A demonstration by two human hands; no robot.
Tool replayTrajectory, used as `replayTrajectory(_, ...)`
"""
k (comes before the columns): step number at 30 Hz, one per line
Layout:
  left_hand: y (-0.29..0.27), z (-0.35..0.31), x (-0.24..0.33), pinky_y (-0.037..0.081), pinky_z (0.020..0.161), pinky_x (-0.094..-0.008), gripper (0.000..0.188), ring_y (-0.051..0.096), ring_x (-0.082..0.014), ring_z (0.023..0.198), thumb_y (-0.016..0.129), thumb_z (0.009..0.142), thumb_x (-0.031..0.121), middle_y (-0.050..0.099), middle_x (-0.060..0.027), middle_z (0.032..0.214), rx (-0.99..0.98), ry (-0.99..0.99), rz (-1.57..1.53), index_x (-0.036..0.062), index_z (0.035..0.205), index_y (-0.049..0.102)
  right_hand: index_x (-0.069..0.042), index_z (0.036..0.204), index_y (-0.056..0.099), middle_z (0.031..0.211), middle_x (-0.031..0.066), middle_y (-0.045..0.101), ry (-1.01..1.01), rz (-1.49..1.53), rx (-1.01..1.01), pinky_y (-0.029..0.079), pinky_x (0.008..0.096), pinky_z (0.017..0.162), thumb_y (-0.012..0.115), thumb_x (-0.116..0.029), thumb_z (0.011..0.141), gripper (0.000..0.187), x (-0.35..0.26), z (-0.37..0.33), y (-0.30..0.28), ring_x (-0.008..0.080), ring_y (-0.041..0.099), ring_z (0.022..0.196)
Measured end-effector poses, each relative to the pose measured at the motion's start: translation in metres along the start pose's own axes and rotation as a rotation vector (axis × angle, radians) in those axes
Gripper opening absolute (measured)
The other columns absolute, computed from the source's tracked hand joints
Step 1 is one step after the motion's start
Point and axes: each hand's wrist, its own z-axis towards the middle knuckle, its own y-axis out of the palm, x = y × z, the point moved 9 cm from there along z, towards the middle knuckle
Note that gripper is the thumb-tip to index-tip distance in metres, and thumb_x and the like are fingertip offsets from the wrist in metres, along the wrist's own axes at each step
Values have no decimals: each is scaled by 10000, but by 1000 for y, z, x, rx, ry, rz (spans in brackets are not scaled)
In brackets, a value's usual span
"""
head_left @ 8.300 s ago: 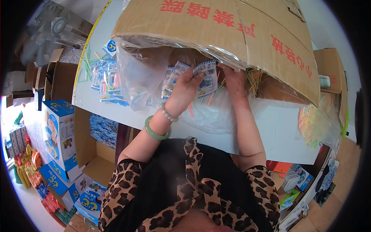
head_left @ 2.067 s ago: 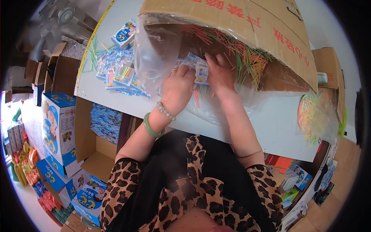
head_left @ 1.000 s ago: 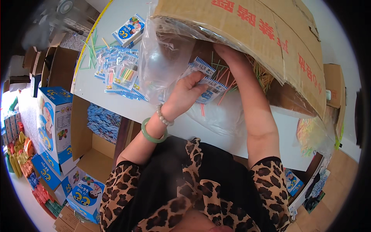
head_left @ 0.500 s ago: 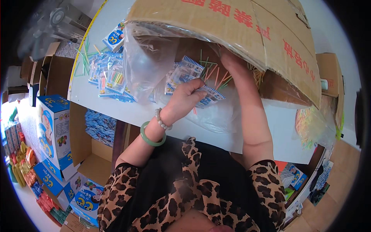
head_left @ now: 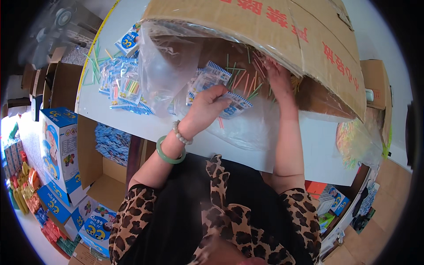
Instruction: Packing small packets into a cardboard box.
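Observation:
My left hand (head_left: 204, 110) pinches a small clear packet with blue-and-white printing (head_left: 238, 105) by its edge. Beside it, a similar packet (head_left: 212, 78) lies on clear plastic at the mouth of a big cardboard carton (head_left: 247, 20) tipped on its side. My right hand (head_left: 280, 81) is just inside that mouth, palm down. Its fingers are curled at some thin pink sticks (head_left: 260, 66), though the fingertips are partly hidden. More thin sticks (head_left: 238, 80), green and orange-pink, lie loose between my hands on the plastic liner (head_left: 163, 66).
Filled packets (head_left: 126, 86) are heaped on the white table (head_left: 309, 150) at left, near scattered green sticks (head_left: 93, 66). Below the table's left edge stand an open carton (head_left: 104, 170) and blue-and-white boxes (head_left: 59, 145). A clear bag of coloured sticks (head_left: 349, 141) hangs at right.
My right hand has drawn back from deep inside the carton toward its mouth, and its fingers now show. My left hand keeps the packet at nearly the same place.

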Motion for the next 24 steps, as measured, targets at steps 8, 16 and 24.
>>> replayTrajectory(8,62,52,82,438,818,-401,147,501,-373,1002,571,728,27,533,-199,1065,111,648,515,8,873,562,-67,1055,537,1084,122,549,-340,284,197,422,359,862,514,-241,877,250,-14,-29,33,230,525,1027)
replayTrajectory(16,91,43,82,459,724,-348,139,571,-315,818,564,801,32,593,-167,880,140,746,555,33,938,584,-60,1090,506,1050,56,554,-72,1756,-95,438,321,851,414,-299,930,302,-3,-32,39,180,528,987)
replayTrajectory(24,12,42,20,456,758,-284,194,542,-133,866,540,798,-26,579,-59,916,178,180,-211,21,985,529,-15,980,552,946,35,605,-31,828,330,451,233,750,538,60,806,191,-5,-38,9,96,559,849)
